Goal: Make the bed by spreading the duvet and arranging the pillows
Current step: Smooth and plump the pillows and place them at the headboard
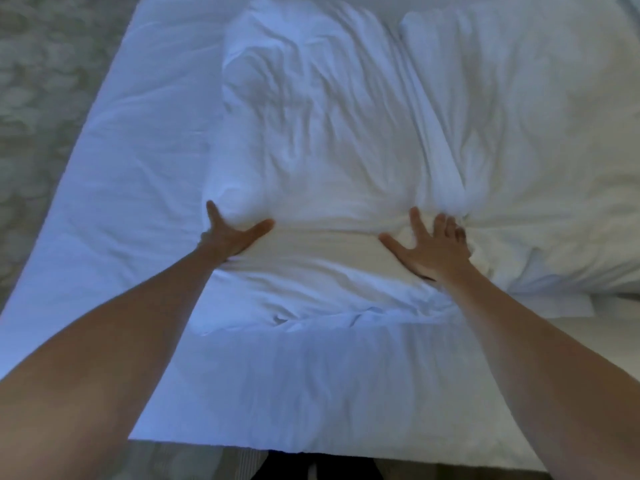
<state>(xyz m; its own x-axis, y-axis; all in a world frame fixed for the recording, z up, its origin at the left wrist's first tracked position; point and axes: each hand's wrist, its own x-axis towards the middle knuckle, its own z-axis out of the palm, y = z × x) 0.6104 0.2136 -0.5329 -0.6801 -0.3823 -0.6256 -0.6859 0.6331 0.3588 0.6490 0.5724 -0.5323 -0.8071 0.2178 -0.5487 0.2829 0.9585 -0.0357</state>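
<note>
The bed (145,209) filled the view, its white sheet wrinkled. A pillow (322,126) lay at centre, a second pillow (540,133) touching its right side. The left hand (230,233), fingers spread, pressed the first pillow's near left corner; the right hand (433,245), fingers straight, pressed its near right corner.

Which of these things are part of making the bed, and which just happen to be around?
Part of the job:
left hand
right hand
wrinkled pillow, touched by both hands
second pillow
bed sheet

Just around:
patterned carpet
</note>
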